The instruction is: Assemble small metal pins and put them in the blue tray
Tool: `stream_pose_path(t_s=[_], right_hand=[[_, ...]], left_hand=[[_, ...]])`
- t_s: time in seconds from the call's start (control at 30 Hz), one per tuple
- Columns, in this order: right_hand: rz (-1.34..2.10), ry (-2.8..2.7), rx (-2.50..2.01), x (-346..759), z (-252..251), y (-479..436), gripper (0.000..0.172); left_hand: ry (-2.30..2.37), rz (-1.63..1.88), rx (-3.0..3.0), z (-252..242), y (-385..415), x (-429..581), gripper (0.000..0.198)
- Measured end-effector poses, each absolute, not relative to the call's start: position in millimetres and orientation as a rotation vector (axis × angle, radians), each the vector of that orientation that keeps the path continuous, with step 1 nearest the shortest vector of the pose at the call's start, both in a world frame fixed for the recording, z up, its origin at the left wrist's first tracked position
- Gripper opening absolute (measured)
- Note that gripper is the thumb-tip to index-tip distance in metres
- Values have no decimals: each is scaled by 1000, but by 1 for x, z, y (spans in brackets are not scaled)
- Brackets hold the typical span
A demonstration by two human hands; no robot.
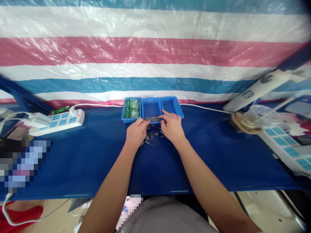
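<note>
A row of small round metal parts (152,119) lies at the front of the middle blue bin (151,105). My left hand (136,132) has its fingers closed at the row's left end; what they hold, if anything, is too small to tell. At the right end is my right hand (172,124), its index finger stretched out and the other fingers bent. Between and below both hands, thin metal pins (147,139) are scattered on the blue table. Green packets (133,108) fill the left bin (124,120). The right bin (172,105) stands behind my right hand.
On the blue table (97,161), a white power strip (58,123) sits at left. At right are another power strip (283,142), a clear plastic cup (259,115) in a brown holder (243,124) and a leaning white tube (252,92). A white cable (206,108) runs behind the bins.
</note>
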State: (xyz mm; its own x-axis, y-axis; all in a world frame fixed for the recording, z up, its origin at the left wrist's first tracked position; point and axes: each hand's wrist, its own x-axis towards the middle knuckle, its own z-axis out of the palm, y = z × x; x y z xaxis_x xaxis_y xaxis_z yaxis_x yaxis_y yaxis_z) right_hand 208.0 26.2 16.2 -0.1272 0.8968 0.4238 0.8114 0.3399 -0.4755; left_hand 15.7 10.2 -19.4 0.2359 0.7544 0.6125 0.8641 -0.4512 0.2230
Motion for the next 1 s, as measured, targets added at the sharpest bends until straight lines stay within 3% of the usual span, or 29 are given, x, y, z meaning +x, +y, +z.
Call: stream_pose_path(t_s=[0.23, 0.53, 0.77, 1.0], right_hand=[[151, -1880, -1502, 214, 11, 33, 42], [182, -1915, -1416, 212, 6, 33, 41], [175, -1977, -1424, 210, 3, 32, 25], [136, -2005, -1465, 206, 1, 32, 26]], left_hand=[[-1555, -1071, -2327, -20, 13, 17, 24], [-1604, -1046, -2278, -20, 12, 19, 27], [-1727, -1112, -2182, -21, 15, 24, 28], [-1892, -1120, -1980, -15, 13, 22, 25]])
